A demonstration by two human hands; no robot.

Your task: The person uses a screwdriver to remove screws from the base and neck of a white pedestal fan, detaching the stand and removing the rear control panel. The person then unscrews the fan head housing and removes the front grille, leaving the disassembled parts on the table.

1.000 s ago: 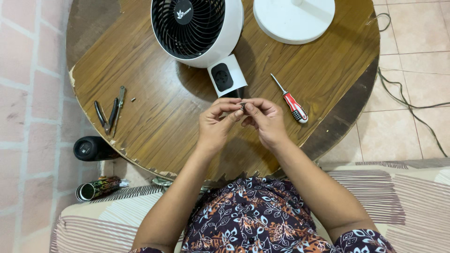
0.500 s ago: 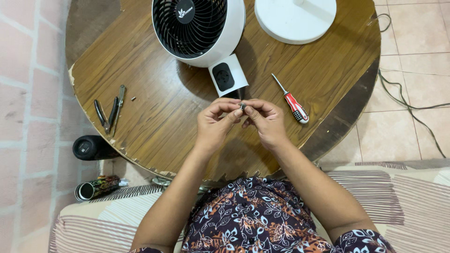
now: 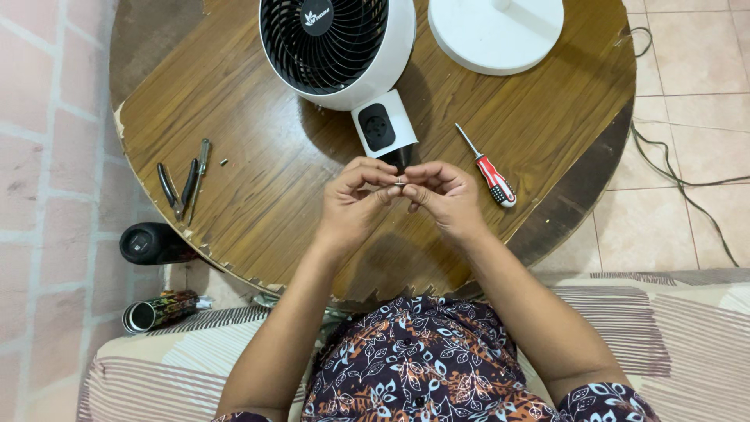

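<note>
Since a second ago both hands are barely shifting, the left hand and right hand pinching a small metal part together just below the fan, which is lying apart from its round white base, with the red-handled screwdriver unused right of the fan's stem.

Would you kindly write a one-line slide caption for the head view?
Both hands, left hand and right hand, pinch a small metal part above a round wooden table beside a white fan and red screwdriver.

Pliers and red screwdriver lie on the round table.
</note>
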